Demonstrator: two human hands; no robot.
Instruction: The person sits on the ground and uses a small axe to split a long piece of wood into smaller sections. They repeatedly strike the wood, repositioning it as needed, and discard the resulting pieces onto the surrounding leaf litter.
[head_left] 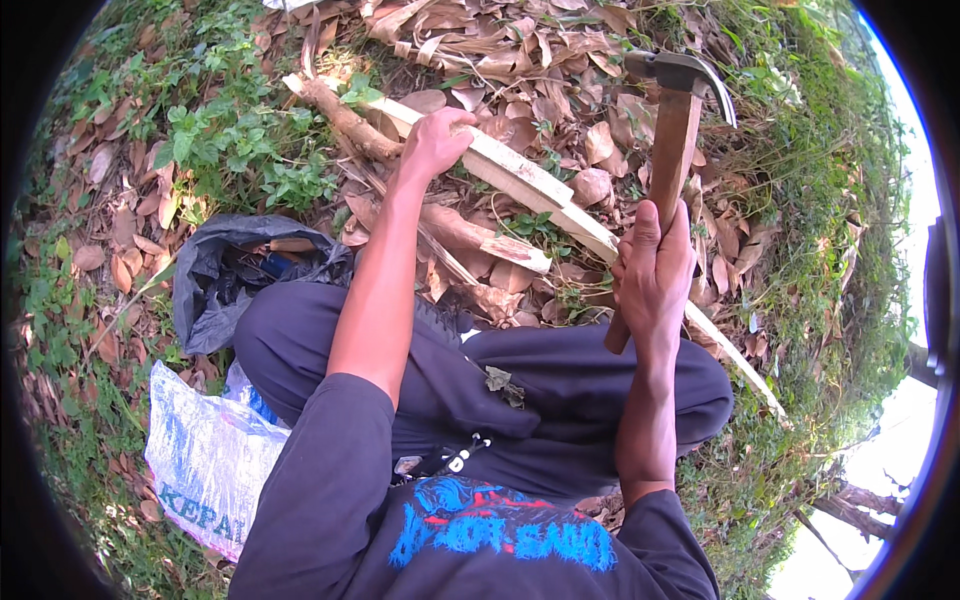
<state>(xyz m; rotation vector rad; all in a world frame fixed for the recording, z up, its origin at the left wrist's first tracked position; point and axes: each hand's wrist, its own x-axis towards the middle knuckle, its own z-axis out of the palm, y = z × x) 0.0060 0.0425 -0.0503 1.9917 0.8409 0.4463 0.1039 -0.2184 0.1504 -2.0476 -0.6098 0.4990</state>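
My right hand (652, 275) grips the wooden handle of a claw hammer (672, 150), held upright with its metal head raised at the upper right. My left hand (435, 140) reaches forward and presses down on a long pale split wooden slat (530, 180), which runs diagonally from the upper left to the lower right over dry leaves. A brown stick (345, 120) lies just left of that hand. I am crouching, with my knees in dark trousers below both arms.
A black plastic bag (215, 275) lies open at my left knee, with a white woven sack (205, 455) below it. Dry leaves and split wood pieces (480, 240) cover the ground ahead. Green weeds (240, 140) grow at left, grass at right.
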